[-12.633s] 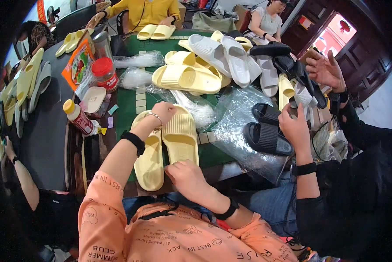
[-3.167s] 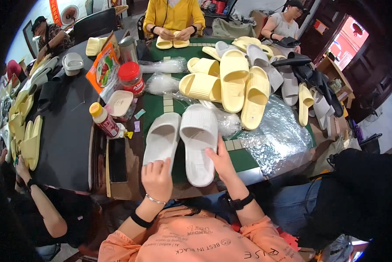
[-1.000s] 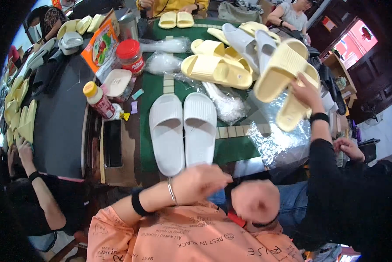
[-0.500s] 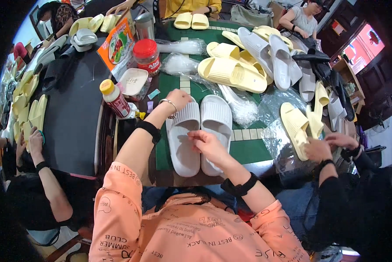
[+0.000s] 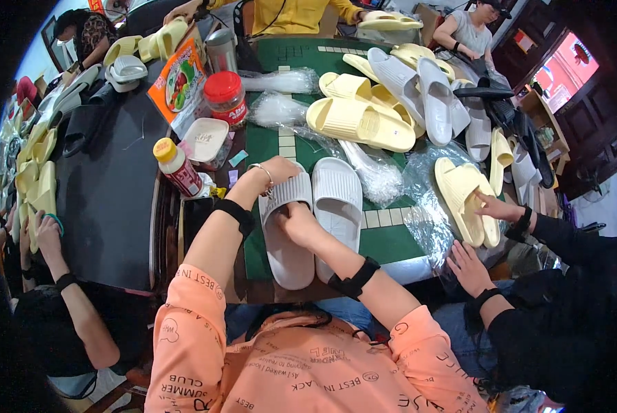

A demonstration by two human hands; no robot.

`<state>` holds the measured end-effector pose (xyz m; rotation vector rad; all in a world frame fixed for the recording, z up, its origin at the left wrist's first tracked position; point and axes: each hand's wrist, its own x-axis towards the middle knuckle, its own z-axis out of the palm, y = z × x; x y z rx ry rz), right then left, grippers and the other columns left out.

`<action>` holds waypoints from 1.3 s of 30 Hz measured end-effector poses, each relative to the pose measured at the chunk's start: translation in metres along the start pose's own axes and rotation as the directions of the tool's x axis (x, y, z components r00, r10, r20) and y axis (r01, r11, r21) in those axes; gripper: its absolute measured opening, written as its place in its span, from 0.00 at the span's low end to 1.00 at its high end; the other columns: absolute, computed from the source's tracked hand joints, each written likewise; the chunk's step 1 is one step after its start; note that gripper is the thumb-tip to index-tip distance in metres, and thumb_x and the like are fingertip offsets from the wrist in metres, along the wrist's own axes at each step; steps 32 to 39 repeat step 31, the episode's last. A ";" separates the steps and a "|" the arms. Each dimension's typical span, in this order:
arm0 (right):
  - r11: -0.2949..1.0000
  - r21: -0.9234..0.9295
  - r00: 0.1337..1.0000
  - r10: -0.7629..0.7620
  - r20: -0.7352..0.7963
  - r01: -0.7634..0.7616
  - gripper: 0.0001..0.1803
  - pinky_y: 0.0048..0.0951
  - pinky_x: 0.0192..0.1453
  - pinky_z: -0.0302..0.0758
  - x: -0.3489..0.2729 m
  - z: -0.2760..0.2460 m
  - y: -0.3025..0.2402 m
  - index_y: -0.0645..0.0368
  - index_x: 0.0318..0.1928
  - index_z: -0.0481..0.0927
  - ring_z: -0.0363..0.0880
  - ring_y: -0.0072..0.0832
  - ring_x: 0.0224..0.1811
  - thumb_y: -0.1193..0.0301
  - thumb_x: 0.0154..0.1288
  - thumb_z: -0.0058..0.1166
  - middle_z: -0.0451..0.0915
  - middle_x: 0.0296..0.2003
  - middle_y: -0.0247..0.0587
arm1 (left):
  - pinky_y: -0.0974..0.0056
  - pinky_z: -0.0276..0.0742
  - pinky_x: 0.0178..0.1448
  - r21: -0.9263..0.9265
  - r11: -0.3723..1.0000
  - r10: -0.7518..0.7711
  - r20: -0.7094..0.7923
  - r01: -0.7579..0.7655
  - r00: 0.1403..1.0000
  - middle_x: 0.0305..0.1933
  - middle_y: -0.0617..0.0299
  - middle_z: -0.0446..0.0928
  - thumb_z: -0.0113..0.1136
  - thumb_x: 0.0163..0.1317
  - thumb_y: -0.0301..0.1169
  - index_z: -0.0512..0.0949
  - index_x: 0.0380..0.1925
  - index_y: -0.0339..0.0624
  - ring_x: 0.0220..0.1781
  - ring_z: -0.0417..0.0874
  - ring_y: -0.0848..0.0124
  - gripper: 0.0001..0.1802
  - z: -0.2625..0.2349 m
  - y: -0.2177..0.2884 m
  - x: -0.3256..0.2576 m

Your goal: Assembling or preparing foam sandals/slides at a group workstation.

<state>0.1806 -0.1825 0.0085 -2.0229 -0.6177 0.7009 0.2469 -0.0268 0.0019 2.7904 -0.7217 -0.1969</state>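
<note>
Two light grey slide slippers with ribbed straps lie side by side in front of me, toes pointing away: a left slipper [image 5: 288, 258] and a right slipper [image 5: 337, 196]. My left hand [image 5: 279, 169] is at the toe end of the left slipper, its fingers curled over the front opening and partly hidden. From the heel side, my right hand [image 5: 296, 224] reaches into that same slipper, its fingertips hidden under the strap. Neither hand touches the right slipper.
Yellow slippers [image 5: 360, 122] and grey ones are heaped beyond a clear plastic bag [image 5: 374, 172]. At left stand a yellow-capped bottle [image 5: 178, 167], a white tub [image 5: 205, 138] and a red-lidded jar [image 5: 224, 96]. A co-worker's hands [image 5: 473, 272] are beside yellow slippers at right.
My right hand has moved forward and left, from above the left slipper to under its strap. Both grey slippers have shifted slightly. The co-worker at right has moved both hands apart.
</note>
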 end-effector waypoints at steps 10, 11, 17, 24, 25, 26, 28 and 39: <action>0.980 0.078 0.979 -0.176 -0.103 0.184 0.18 0.28 0.35 0.71 -0.082 -0.036 -0.014 0.61 0.52 0.64 0.74 0.28 0.29 0.76 0.60 0.40 0.76 0.38 0.45 | 0.71 0.69 0.30 -0.856 0.307 -0.643 0.137 0.417 0.754 0.26 0.61 0.77 0.51 0.53 0.28 0.78 0.35 0.37 0.26 0.73 0.76 0.11 -0.008 0.022 -0.005; 0.991 0.022 0.981 -0.129 -0.146 0.134 0.17 0.26 0.32 0.70 -0.101 -0.045 -0.012 0.62 0.52 0.65 0.73 0.26 0.25 0.77 0.60 0.39 0.76 0.36 0.43 | 0.72 0.69 0.29 -0.906 0.199 -0.706 0.133 0.375 0.696 0.25 0.61 0.77 0.51 0.53 0.26 0.78 0.34 0.37 0.25 0.73 0.76 0.10 -0.005 0.018 -0.001; 0.927 -0.371 0.958 -0.054 -0.282 -0.057 0.10 0.29 0.30 0.69 -0.173 -0.085 0.020 0.63 0.40 0.74 0.71 0.31 0.23 0.78 0.56 0.47 0.75 0.27 0.42 | 0.71 0.68 0.17 -0.983 0.053 -0.779 0.068 0.173 0.623 0.17 0.60 0.72 0.41 0.57 0.23 0.75 0.34 0.36 0.16 0.71 0.75 0.11 -0.018 0.019 0.014; 0.707 -0.662 0.800 -0.535 -0.270 0.249 0.09 0.32 0.34 0.66 -0.148 -0.076 -0.014 0.62 0.31 0.75 0.68 0.35 0.29 0.80 0.44 0.49 0.69 0.22 0.38 | 0.71 0.67 0.32 -0.769 0.537 -0.659 -0.125 0.348 0.741 0.21 0.64 0.72 0.42 0.56 0.26 0.78 0.34 0.40 0.26 0.71 0.75 0.13 -0.018 0.031 0.038; 0.707 -0.663 0.800 -0.534 -0.272 0.246 0.09 0.32 0.34 0.66 -0.139 -0.071 -0.012 0.62 0.31 0.75 0.68 0.35 0.29 0.80 0.44 0.49 0.69 0.22 0.38 | 0.71 0.67 0.32 -0.769 0.538 -0.657 -0.125 0.346 0.744 0.21 0.64 0.72 0.42 0.56 0.26 0.78 0.34 0.40 0.26 0.71 0.75 0.13 -0.014 0.034 0.044; 0.731 -0.613 0.797 -0.545 -0.260 0.300 0.09 0.32 0.35 0.67 -0.129 -0.066 -0.005 0.63 0.31 0.76 0.70 0.37 0.30 0.80 0.45 0.49 0.71 0.23 0.40 | 0.70 0.68 0.34 -0.776 0.557 -0.618 -0.149 0.297 0.772 0.23 0.63 0.74 0.43 0.57 0.27 0.78 0.34 0.40 0.27 0.72 0.75 0.13 -0.012 0.038 0.049; 0.754 -0.578 0.846 -0.497 -0.194 0.311 0.11 0.33 0.41 0.69 -0.111 -0.066 0.012 0.64 0.34 0.76 0.72 0.39 0.34 0.81 0.46 0.47 0.75 0.28 0.44 | 0.67 0.69 0.42 -0.763 0.586 -0.553 -0.130 0.274 0.823 0.31 0.58 0.78 0.47 0.57 0.32 0.78 0.34 0.41 0.35 0.74 0.71 0.12 -0.013 0.048 0.055; 0.695 -0.587 0.803 -0.583 -0.123 0.414 0.15 0.33 0.42 0.69 -0.090 -0.068 0.020 0.64 0.38 0.75 0.72 0.39 0.36 0.82 0.44 0.47 0.74 0.30 0.47 | 0.68 0.67 0.47 -0.679 0.613 -0.556 -0.007 0.404 0.831 0.37 0.57 0.77 0.52 0.54 0.35 0.78 0.36 0.41 0.40 0.74 0.70 0.13 -0.009 0.044 0.056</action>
